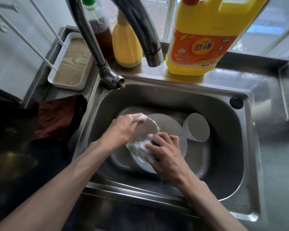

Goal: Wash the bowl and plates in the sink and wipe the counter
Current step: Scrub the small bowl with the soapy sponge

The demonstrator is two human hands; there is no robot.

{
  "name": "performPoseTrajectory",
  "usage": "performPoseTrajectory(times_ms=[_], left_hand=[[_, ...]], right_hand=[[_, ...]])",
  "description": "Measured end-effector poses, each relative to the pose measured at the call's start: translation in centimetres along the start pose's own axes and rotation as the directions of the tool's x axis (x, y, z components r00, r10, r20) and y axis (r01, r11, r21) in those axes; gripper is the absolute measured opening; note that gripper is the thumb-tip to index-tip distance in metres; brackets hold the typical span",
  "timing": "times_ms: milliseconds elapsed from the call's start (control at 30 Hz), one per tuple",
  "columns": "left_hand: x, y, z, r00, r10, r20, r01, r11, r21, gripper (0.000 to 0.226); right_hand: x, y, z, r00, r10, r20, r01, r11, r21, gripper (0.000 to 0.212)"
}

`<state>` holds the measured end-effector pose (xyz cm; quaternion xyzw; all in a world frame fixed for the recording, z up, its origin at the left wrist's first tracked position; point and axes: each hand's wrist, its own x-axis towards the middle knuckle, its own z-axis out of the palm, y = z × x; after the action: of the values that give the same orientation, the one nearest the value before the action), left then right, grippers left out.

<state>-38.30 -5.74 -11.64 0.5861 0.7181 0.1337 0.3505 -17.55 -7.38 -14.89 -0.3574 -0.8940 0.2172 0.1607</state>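
Fingers [137, 118] of the left hand [122, 129] pinch the upper rim of a small white plate [148, 129], holding it tilted over the sink [232, 164]. The right hand [165, 150] grips a dark sponge [155, 142] and presses it, thick with suds, against the plate's lower part. Beneath lies a larger plate [172, 125], flecked with residue, and the bowl [197, 126] leans on its side just beside it. So 1 piece is under the sponge and 2 wait. The soapy rim looks slippery, so the pinch should be firm. Turning the plate lets the sponge reach face, rim and back, and holding it low means a slip costs little. No stream shows at the faucet [153, 52], so rinsing probably comes later.
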Motion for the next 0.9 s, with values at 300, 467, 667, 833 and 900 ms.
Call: performPoseTrajectory(times_ms=[300,467,667,833,900], left_hand=[[1.3,0.8,-2.0,0.904,0.008,0.428,0.038,0.994,-0.098,0.038],[-0.9,1.1,-1.1,0.949,0.14,0.284,0.028,0.858,-0.514,0.036],[-4.2,2.3,6.0,0.968,-0.183,-0.171,-0.004,0.671,-0.742,0.069],[-3.5,1.9,5.0,0.951,-0.061,-0.304,-0.061,0.925,-0.376,0.038],[-2.1,0.5,3.7,0.996,-0.032,-0.08,0.009,0.961,-0.276,0.027]], right_hand=[[0.4,-1.2,-0.8,0.995,0.09,-0.036,-0.096,0.971,-0.218,0.048],[1.1,-0.8,-0.7,0.929,0.313,-0.199,-0.308,0.95,0.056,0.029],[1.7,-1.3,-0.7,0.721,0.663,-0.201,-0.508,0.704,0.496,0.04],[1.3,0.0,-1.1,0.901,0.397,-0.177,-0.348,0.902,0.255,0.028],[1.2,1.2,-0.9,0.945,0.269,-0.186,-0.256,0.962,0.092,0.025]])
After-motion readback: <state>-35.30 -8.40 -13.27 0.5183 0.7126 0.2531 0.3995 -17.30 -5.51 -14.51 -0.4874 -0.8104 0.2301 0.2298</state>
